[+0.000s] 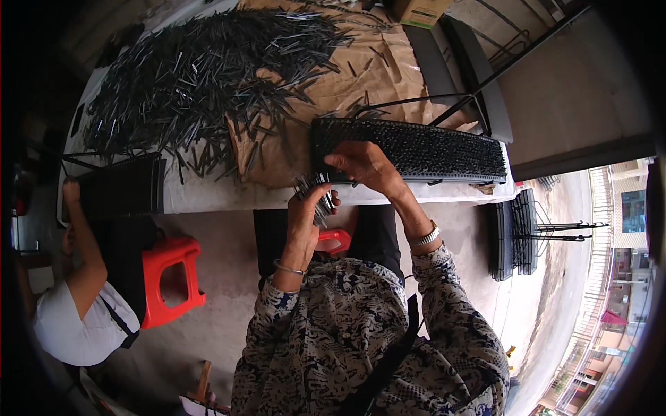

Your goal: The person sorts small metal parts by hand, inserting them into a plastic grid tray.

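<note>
My left hand [305, 215] is closed round a bundle of thin dark strips [321, 202], just off the table's near edge. Over the left end of a long black perforated rack [423, 149] is my right hand [368, 166], its thumb and fingers curled in. Whether a strip sits in that pinch is too small to make out. Rows of short dark pieces stand packed across the rack. A large heap of loose black strips [208, 76] lies on the table to the left and beyond, partly on crumpled brown paper [381, 69].
A co-worker in a white top [83, 319] reaches to another black rack [125, 186] at the left. Red plastic stools [172, 281] stand below the table. Several stacked racks [513, 236] lie to the right. A cardboard box [420, 10] is at the far edge.
</note>
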Demonstrator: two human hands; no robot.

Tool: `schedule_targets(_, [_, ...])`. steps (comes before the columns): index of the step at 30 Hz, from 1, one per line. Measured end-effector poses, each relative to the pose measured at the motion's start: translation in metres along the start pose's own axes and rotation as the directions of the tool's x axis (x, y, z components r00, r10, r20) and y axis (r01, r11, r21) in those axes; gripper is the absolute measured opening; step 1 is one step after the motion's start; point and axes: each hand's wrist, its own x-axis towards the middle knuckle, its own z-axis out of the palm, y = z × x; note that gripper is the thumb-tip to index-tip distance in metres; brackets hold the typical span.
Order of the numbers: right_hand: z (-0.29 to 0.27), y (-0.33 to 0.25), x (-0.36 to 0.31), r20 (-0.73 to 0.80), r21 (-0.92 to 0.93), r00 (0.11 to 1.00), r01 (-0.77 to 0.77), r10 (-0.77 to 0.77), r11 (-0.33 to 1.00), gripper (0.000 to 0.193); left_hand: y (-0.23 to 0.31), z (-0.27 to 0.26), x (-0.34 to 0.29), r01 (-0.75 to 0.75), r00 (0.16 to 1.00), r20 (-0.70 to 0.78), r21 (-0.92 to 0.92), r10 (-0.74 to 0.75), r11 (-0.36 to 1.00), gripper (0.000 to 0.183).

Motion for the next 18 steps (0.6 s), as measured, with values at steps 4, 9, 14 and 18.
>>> schedule_targets(4, [0.011,0.021,-0.011,-0.006,0.052,0.979,0.203,-0.203,0.978,0.014,0.000,0.007,0.001,0.017,0.999,0.039,0.021,-0.018,1.000,0.019])
schedule_targets(9, [-0.002,0.017,-0.007,-0.075,0.030,0.996,0.058,-0.055,0.998,0.009,-0.001,0.008,0.008,0.052,0.997,0.057,-0.008,-0.052,0.999,0.022])
schedule_targets(14, [-0.001,0.033,0.029,-0.553,-0.316,0.752,0.208,-0.358,0.925,0.009,0.007,0.020,0.005,0.136,0.987,0.105,-0.138,-0.122,0.981,0.022])
schedule_targets(18, [0.008,0.044,0.054,-0.568,-0.442,0.677,0.228,-0.468,0.867,0.009,0.000,0.017,0.009,0.144,0.987,0.100,-0.177,-0.128,0.974,0.022])
